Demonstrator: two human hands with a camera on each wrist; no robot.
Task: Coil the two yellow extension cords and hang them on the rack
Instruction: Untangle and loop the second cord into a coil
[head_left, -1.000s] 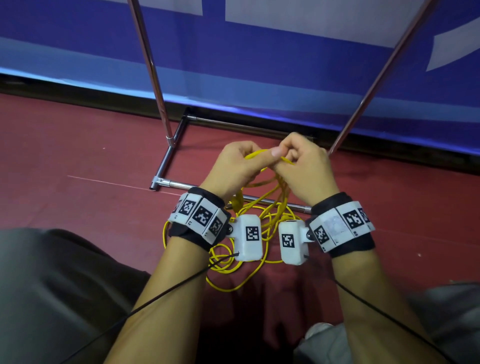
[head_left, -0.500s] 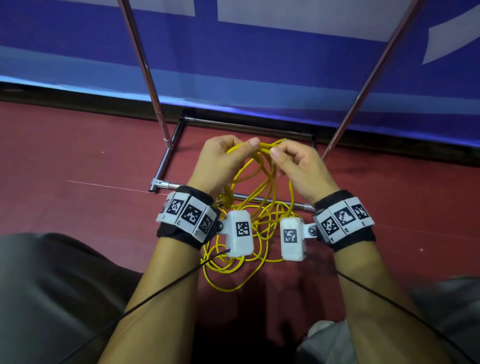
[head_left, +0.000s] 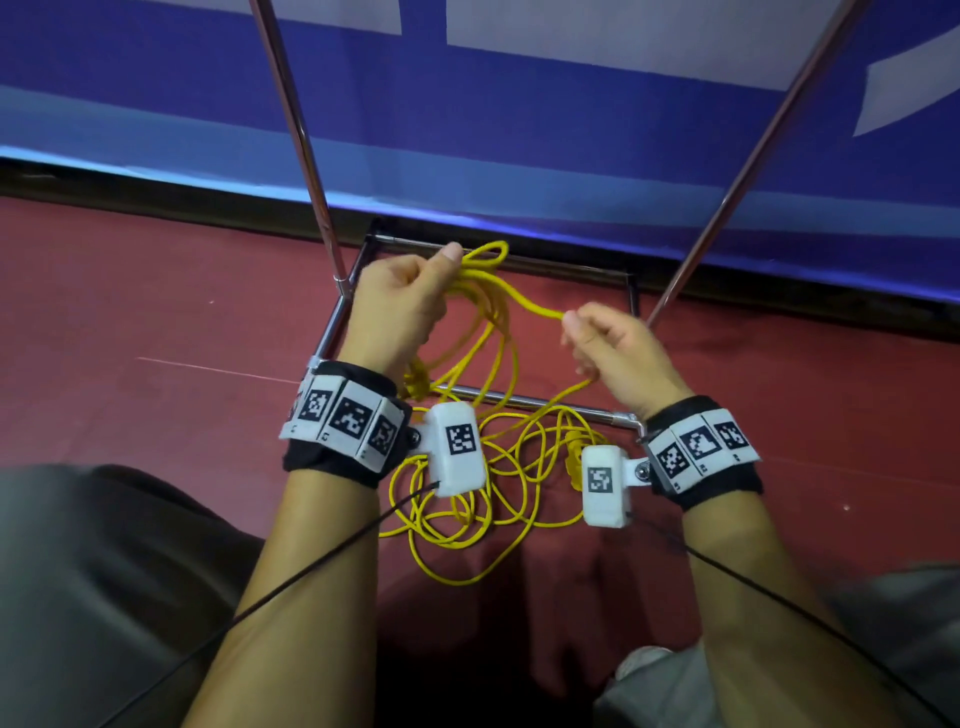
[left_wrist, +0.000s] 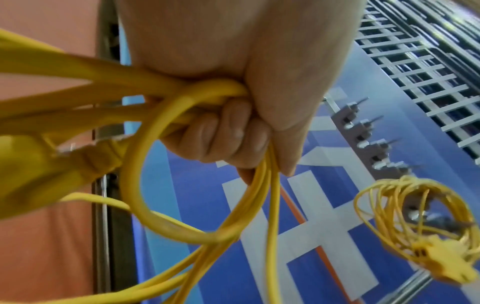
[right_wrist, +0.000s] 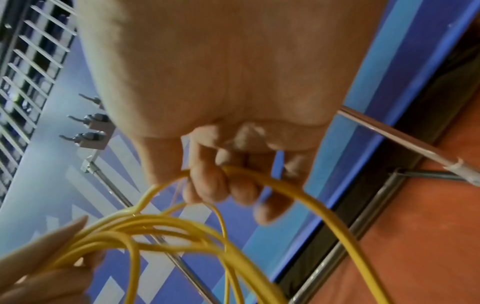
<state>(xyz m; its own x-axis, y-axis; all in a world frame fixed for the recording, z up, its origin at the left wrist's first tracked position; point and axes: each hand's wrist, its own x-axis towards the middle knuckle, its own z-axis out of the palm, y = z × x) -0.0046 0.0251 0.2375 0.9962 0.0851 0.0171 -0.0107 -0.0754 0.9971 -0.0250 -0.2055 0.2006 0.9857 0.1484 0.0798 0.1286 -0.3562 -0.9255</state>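
Note:
My left hand (head_left: 410, 296) grips several gathered loops of a yellow extension cord (head_left: 488, 332); its curled fingers (left_wrist: 228, 131) wrap the bundle in the left wrist view. To the right, my right hand (head_left: 602, 348) pinches a single strand (right_wrist: 259, 179) of the same cord that runs back to the left hand. The loose remainder of the cord (head_left: 467, 519) lies tangled on the red floor under my wrists. A second yellow cord (left_wrist: 420, 230), coiled, hangs from a hook of the rack (left_wrist: 371, 144) in the left wrist view.
Two chrome rack poles (head_left: 296, 135) (head_left: 753, 156) rise from a metal base frame (head_left: 498, 400) on the red floor. A blue and white banner (head_left: 519, 104) stands behind. My knees (head_left: 104, 571) flank the cord pile.
My hands, together a second ago, have drawn apart. The right hand has slid right and down along one strand, while the left keeps the loops and has lifted slightly.

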